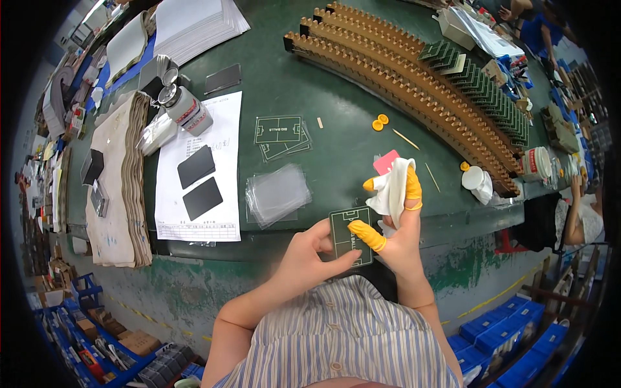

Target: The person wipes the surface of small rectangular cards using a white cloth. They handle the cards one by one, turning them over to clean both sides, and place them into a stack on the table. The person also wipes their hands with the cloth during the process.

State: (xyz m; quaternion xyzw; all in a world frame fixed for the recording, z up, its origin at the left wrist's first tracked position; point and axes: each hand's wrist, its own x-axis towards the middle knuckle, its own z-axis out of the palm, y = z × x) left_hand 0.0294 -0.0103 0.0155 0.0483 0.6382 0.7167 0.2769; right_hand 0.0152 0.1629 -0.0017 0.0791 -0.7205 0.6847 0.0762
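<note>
My left hand point(309, 255) pinches a dark green card point(340, 223) printed with pale pitch lines, just over the table's near edge. Yellow finger cots cover the thumb and some fingers of my right hand point(402, 240). That hand is closed round a bunched white cloth point(392, 193), while its thumb lies on the card's face. Behind the cloth, a pink piece point(387, 161) partly shows on the table. To the left lie a similar green card point(277, 130) on clear sheets and a stack of clear plastic sheets point(278, 194).
Long slotted wooden racks point(388, 77) curve along the right, one holding several green cards point(482, 97). Loose yellow finger cots point(380, 123) and thin wooden sticks point(406, 139) lie nearby. At left, a metal-topped bottle point(187, 110) and black cards point(202, 198) rest on printed paper point(223, 142).
</note>
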